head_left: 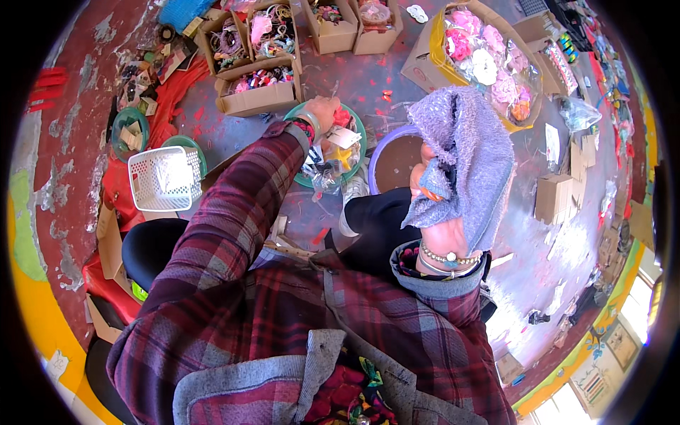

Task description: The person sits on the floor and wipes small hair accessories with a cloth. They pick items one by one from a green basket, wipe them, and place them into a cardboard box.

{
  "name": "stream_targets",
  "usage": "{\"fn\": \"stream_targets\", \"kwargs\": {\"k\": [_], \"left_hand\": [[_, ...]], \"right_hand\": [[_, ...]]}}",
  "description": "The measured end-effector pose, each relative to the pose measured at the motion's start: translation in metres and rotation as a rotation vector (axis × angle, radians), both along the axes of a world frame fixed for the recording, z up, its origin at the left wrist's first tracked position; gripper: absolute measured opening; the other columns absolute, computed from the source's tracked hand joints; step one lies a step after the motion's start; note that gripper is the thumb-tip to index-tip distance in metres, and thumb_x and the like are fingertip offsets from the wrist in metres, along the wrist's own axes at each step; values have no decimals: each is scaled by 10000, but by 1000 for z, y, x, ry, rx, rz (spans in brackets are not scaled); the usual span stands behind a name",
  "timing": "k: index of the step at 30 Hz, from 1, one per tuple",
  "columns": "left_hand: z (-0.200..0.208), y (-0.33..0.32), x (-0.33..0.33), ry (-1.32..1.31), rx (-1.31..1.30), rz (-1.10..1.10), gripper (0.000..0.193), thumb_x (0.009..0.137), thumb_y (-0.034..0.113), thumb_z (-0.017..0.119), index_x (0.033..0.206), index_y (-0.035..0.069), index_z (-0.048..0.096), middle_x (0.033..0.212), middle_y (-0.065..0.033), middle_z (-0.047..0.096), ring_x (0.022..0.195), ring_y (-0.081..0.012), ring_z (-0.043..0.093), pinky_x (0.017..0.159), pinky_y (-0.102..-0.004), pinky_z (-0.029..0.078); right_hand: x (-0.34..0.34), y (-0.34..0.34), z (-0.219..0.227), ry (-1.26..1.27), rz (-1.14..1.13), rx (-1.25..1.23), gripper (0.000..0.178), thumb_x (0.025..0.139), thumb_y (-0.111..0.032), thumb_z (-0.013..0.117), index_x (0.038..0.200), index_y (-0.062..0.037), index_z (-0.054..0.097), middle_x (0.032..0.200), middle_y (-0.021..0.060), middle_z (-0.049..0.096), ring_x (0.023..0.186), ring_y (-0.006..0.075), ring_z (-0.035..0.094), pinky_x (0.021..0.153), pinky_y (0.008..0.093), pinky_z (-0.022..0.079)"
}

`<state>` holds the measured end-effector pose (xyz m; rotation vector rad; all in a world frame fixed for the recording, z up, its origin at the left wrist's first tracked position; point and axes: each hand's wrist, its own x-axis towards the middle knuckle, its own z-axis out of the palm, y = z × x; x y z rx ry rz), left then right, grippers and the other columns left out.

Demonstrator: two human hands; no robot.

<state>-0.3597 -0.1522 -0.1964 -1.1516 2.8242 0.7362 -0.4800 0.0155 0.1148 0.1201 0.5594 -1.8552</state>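
I see the right hand (pixel 419 175) gripping the cloth (pixel 476 138) right of the purple tub (pixel 372 170); a slackened grip could drop it. Left of the tub, I cannot tell whether the left hand (pixel 323 112) at the green basin (pixel 363 139) grips anything.

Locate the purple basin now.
In the head view, the purple basin sits at upper centre, right of the green basin, partly hidden by the lavender cloth.

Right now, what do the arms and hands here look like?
They are a person's: the left hand and right hand are ungloved. Maroon, dark and grey plaid sleeves end in grey cuffs. The left wears a pale bangle; the right, a beaded bracelet with a bluish charm.
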Motion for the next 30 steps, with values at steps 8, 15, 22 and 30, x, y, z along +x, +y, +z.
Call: {"fn": "stream_targets", "kwargs": {"k": [8,15,22,30], "left_hand": [[22,-5,12,482,315,464,428,746,118,622,1114,50,414,896,-132,576,833,-257,584,690,-337,475],[104,6,54,1281,1453,693,321,837,158,553,1109,21,452,1019,-104,542,918,-220,559,824,-378,477],[209,74,99,1406,1488,477,347,857,203,518,1134,18,421,1119,-125,506,1024,-252,527,880,-391,442],[291,145,120,1397,1140,501,218,840,146,551,996,47,434,946,-44,534,856,-147,557,773,-337,474]], "right_hand": [[4,-5,6,69,-50,34,465,829,-357,472,1125,2,471,1100,190,503,792,268,529,502,289,362],[1,-3,2,280,75,-109,407,880,-328,378,1142,-30,469,1067,116,558,879,257,565,659,348,474],[28,0,8,562,37,-31,360,898,-285,418,1138,-19,455,1011,95,564,806,198,577,638,313,487],[100,4,-4,2030,-76,-204,312,806,-118,535,1110,-49,510,1134,133,517,1045,299,486,877,344,392]]}}
